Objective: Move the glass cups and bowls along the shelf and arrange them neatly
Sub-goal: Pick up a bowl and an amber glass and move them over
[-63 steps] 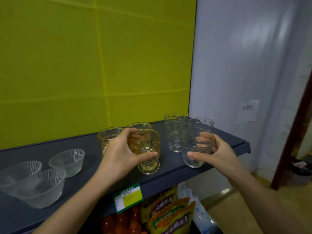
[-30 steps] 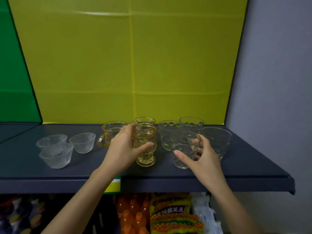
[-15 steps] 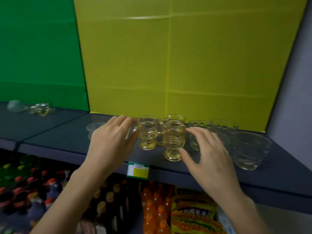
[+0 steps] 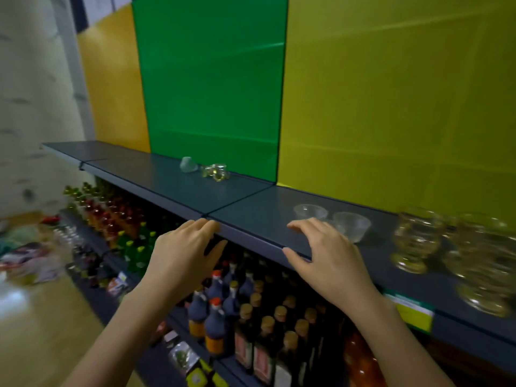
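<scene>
Right now both your hands are empty. Your left hand (image 4: 183, 254) is spread flat with loose fingers at the front lip of the shelf (image 4: 173, 185), and your right hand (image 4: 328, 256) is open too, thumb hooked over the shelf edge and fingers arched above the board, gripping nothing. The clear glass bowls (image 4: 332, 220) sit just past your right fingertips, near enough that one looks partly hidden behind them, so I'd guess they're next. The amber cups (image 4: 416, 241) are bunched up farther right, blurry at the frame edge, so I can't count them. There's also a small cluster of glassware (image 4: 206, 170) sitting well apart, back by the green panel (image 4: 212, 88), which looks like the spot everything's meant to line up with, hence the long bare stretch of shelf between. Bottles (image 4: 223, 308) fill the rack right underneath, so slide the bowls instead of lifting them over the edge.
</scene>
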`<state>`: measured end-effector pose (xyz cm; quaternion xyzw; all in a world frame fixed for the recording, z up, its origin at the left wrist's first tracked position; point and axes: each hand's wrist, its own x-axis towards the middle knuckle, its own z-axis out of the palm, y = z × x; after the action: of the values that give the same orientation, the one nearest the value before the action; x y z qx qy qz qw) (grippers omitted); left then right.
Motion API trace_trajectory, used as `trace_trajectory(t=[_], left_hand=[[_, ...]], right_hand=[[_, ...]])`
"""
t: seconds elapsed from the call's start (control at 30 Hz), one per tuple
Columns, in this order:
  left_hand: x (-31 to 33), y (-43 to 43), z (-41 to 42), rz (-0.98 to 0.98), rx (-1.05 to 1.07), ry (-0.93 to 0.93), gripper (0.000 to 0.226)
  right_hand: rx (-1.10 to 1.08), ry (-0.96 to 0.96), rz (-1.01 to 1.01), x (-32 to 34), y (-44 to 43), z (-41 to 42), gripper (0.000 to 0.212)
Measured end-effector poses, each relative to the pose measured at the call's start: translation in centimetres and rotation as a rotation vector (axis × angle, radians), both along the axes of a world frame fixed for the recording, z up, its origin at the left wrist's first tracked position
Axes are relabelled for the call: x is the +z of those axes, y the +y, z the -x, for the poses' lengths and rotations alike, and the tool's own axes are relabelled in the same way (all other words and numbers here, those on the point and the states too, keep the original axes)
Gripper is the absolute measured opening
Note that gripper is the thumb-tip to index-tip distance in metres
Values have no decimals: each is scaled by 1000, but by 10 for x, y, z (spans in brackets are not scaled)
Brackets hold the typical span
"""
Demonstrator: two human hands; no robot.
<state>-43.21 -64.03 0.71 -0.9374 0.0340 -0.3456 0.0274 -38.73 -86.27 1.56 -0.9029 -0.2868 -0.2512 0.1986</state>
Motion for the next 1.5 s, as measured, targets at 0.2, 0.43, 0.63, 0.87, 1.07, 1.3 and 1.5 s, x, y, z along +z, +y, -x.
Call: trace_trajectory(t=[0.2,0.43,0.63,0.87,1.07,1.3,1.5], left_hand=[[-8,109,-6,-38,74,0,25],[-12,216,-28,24,7,22,35],[-18,277,-67,121,-52,11,40],[-16,327,-149,194,-93,-7,34],[-10,360,-247,270,-126,-17,37],[-13,390,-355,383,-144,76,42],[-8,403,-426,448,-149,149,49]], right_hand=[[50,58,-15,-3,121,-28,40],[27,135,-17,3,233,-69,40],[-37,206,17,5,291,-125,41],[-159,269,51,3,335,-214,44],[-335,391,48,9,344,-300,50],[-514,532,38,11,348,-376,56],[-605,611,40,7,362,-411,55]])
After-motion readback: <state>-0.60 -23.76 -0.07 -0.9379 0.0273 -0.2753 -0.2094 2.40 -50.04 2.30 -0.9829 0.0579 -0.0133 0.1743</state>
